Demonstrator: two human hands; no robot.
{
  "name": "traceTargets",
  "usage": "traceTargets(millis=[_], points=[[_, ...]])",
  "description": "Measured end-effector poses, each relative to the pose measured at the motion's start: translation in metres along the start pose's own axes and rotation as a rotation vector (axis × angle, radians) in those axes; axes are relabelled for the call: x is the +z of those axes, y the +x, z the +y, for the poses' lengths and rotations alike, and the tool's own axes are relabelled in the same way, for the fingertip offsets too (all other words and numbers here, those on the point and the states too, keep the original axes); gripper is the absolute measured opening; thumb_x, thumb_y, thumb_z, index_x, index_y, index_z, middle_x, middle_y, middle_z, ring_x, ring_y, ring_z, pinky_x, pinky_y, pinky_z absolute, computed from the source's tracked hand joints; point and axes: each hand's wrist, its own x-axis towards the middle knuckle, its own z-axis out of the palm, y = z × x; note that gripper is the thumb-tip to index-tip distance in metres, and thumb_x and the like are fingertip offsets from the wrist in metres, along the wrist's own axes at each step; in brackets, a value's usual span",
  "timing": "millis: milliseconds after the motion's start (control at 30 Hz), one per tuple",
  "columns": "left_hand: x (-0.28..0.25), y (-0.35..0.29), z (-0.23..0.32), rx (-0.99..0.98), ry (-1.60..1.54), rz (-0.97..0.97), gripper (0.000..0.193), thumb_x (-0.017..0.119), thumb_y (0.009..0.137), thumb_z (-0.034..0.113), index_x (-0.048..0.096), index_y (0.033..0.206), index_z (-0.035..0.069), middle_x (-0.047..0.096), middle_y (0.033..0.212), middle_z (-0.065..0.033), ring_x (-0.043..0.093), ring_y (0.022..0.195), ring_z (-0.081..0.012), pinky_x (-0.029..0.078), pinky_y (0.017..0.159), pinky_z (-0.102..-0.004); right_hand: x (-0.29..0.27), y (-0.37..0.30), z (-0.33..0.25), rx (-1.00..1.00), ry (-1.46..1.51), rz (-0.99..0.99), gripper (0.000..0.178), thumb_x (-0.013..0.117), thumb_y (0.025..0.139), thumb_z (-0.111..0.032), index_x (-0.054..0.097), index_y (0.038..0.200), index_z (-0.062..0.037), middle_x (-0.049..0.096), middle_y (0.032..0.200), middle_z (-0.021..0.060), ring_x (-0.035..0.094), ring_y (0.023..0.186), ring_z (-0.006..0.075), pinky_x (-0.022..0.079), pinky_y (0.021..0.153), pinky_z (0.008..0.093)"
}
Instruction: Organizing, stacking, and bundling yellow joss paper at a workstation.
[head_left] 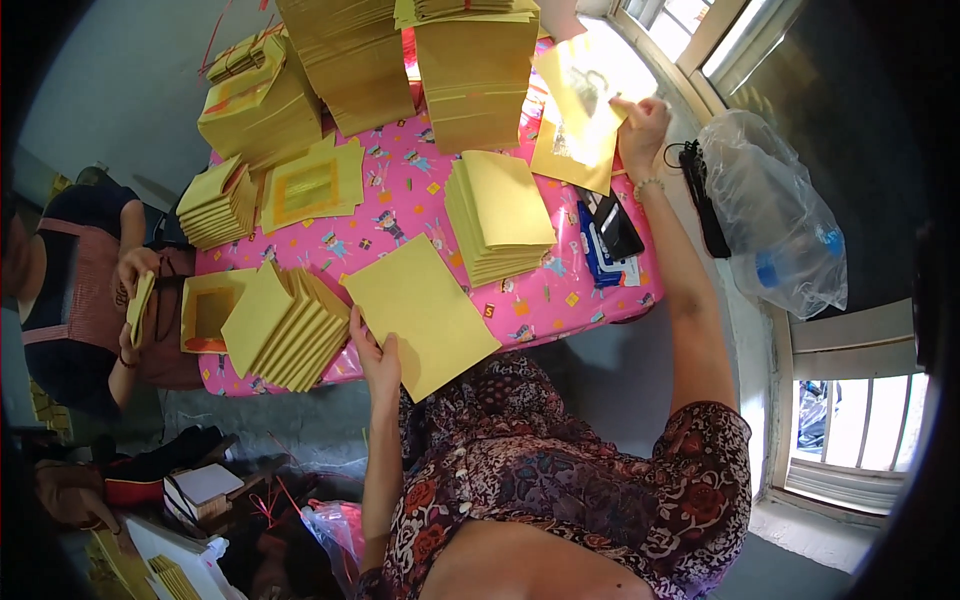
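My left hand (375, 358) grips a yellow paper sheet (422, 312) by its left edge, thumb on top. The sheet lies flat over the table's near edge. At the far right, my right hand (643, 135) pinches the edge of another yellow paper sheet (570, 78), partly washed out by sunlight. Below that sheet lies more yellow paper (545, 160) with a shiny foil patch. Between my hands stands a stack of folded yellow paper (505, 215). A second folded stack (285, 330) leans just left of my left hand.
A pink patterned tablecloth (400, 180) covers the table. Tall yellow paper bundles (475, 95) stand at the back. A phone (612, 222) lies on blue packets at the right, near a clear plastic bag (765, 215). At the left, another person (85, 290) holds folded yellow paper.
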Motion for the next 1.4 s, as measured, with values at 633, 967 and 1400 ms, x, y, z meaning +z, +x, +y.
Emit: traceTargets(millis=[633, 967, 1400], points=[[0.004, -0.004, 0.005, -0.002, 0.018, 0.011, 0.074, 0.047, 0.087, -0.012, 0.015, 0.152, 0.007, 0.041, 0.142, -0.0180, 0.046, 0.126, -0.0234, 0.037, 0.102, -0.0326, 0.046, -0.046, 0.057, 0.445, 0.447, -0.803, 0.027, 0.055, 0.084, -0.008, 0.067, 0.107, -0.0018, 0.064, 0.101, 0.0182, 0.061, 0.101, 0.0315, 0.049, 0.088, 0.0368], [0.002, -0.010, 0.005, -0.025, 0.038, 0.039, 0.074, 0.046, 0.088, -0.011, 0.014, 0.151, 0.007, 0.043, 0.140, -0.0175, 0.048, 0.124, -0.0229, 0.038, 0.101, -0.0318, 0.074, -0.043, 0.054, 0.207, 0.091, -0.596, 0.035, 0.058, 0.078, -0.002, 0.064, 0.112, -0.0070, 0.059, 0.110, 0.0173, 0.059, 0.104, 0.0336, 0.049, 0.091, 0.0378], [0.014, -0.008, 0.009, 0.022, -0.120, 0.066, 0.064, 0.045, 0.086, -0.013, 0.026, 0.145, 0.002, 0.050, 0.133, -0.0153, 0.050, 0.123, -0.0195, 0.037, 0.103, -0.0306, -0.007, -0.058, -0.030, 0.202, 0.451, -0.362, 0.035, 0.062, 0.081, 0.000, 0.060, 0.116, -0.0044, 0.050, 0.111, 0.0141, 0.054, 0.108, 0.0272, 0.053, 0.077, 0.0335]])
